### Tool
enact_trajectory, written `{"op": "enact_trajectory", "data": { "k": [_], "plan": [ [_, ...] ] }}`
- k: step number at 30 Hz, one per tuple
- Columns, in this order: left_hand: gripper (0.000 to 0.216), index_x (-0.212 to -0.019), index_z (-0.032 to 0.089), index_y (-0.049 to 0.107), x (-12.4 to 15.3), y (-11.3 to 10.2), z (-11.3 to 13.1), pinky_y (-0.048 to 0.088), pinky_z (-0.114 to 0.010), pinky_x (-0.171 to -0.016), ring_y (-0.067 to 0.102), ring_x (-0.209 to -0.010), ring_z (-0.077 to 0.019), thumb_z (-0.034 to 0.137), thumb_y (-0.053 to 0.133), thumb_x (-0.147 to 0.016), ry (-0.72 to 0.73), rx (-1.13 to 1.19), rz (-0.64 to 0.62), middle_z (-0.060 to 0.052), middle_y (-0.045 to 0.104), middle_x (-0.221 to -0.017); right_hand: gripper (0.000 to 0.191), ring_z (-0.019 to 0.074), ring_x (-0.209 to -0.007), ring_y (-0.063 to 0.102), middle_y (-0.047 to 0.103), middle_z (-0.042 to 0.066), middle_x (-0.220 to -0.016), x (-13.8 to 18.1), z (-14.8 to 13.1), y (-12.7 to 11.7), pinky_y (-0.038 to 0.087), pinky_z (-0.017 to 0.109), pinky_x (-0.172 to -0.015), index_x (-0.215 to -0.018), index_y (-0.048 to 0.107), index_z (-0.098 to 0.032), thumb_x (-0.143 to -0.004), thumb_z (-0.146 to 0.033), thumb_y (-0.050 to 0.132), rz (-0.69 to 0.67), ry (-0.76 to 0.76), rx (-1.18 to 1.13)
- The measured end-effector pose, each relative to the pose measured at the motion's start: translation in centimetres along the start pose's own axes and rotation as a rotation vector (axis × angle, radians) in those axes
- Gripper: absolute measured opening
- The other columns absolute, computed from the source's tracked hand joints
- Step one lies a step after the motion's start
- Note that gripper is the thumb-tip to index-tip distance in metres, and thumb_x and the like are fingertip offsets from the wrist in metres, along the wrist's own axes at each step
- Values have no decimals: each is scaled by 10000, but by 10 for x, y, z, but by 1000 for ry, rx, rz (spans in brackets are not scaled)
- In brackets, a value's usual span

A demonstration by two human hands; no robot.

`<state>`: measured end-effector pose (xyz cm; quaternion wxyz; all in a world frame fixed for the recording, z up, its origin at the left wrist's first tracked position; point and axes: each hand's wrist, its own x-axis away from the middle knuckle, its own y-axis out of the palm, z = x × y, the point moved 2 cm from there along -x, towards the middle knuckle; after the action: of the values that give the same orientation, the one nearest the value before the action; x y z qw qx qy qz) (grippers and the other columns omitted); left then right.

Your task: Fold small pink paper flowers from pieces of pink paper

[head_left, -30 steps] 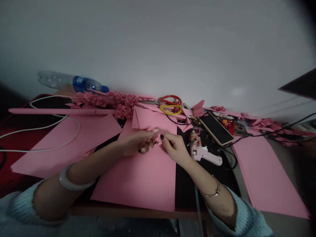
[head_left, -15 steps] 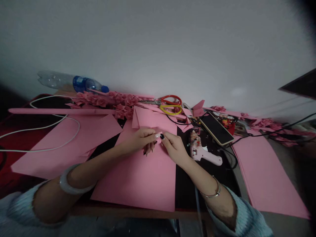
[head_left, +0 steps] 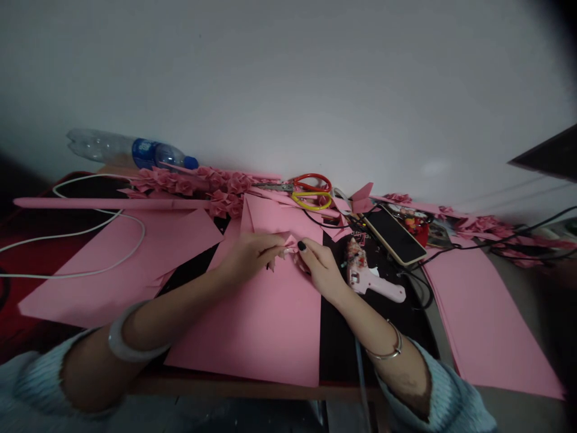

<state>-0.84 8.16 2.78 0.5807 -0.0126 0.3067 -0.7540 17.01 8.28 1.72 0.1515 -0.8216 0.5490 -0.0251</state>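
Observation:
Between my two hands is a small folded piece of pink paper (head_left: 291,243), pinched from both sides. My left hand (head_left: 255,255) grips its left edge with the fingertips, and some of those fingers are curled underneath. My right hand (head_left: 319,264) holds the other side between thumb and fingers. Both hands are just above a large pink paper sheet (head_left: 256,325). A pink glue gun (head_left: 374,282) lies to the right of my right hand. Scissors with red and yellow handles (head_left: 311,191) rest beyond the hands.
Pink paper flowers (head_left: 193,183) are heaped along the wall, with a plastic bottle (head_left: 130,150) lying behind them. A phone (head_left: 394,234) and black cables sit at the right. More pink sheets (head_left: 487,319) lie far right, and a white cable (head_left: 139,240) loops at left.
My fingers have shifted their grip on the small pink paper, and it now shows a raised fold between them. My left hand has turned slightly. Everything else stays in place.

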Motion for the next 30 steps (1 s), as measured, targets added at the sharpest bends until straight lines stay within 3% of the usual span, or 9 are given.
{"op": "enact_trajectory", "data": {
  "k": [3,9,24,30],
  "plan": [
    [332,-698,163,694,2,-1,-2,412,-181,-507,569,-506,-95,273,534,-966,106,-103,82,22,622,-532,430,119,-526,386,455,-31,-586,-1,0,0,294,253,-502,-693,498,-206,-948,-553,495,29,66,-36],
    [287,-896,167,765,4,-2,-3,481,-200,-545,628,-547,-123,243,501,-980,162,-169,72,-10,715,-632,419,101,-483,357,498,-32,-567,-4,-2,0,260,237,-463,-686,534,-194,-899,-555,561,40,136,-114],
    [236,-855,155,746,1,-3,2,552,-211,-600,696,-633,-130,81,540,-943,382,-206,154,-38,786,-778,481,78,-429,321,520,-32,-515,-5,3,2,221,240,-430,-653,568,-183,-860,-616,607,-10,156,-267],
    [206,-953,167,747,4,-2,-6,617,-249,-802,763,-872,-163,132,544,-958,452,-228,186,-71,805,-982,412,69,-422,313,527,-45,-522,-7,1,2,231,227,-420,-666,566,-184,-851,-540,662,10,146,-374]
  ]
}}
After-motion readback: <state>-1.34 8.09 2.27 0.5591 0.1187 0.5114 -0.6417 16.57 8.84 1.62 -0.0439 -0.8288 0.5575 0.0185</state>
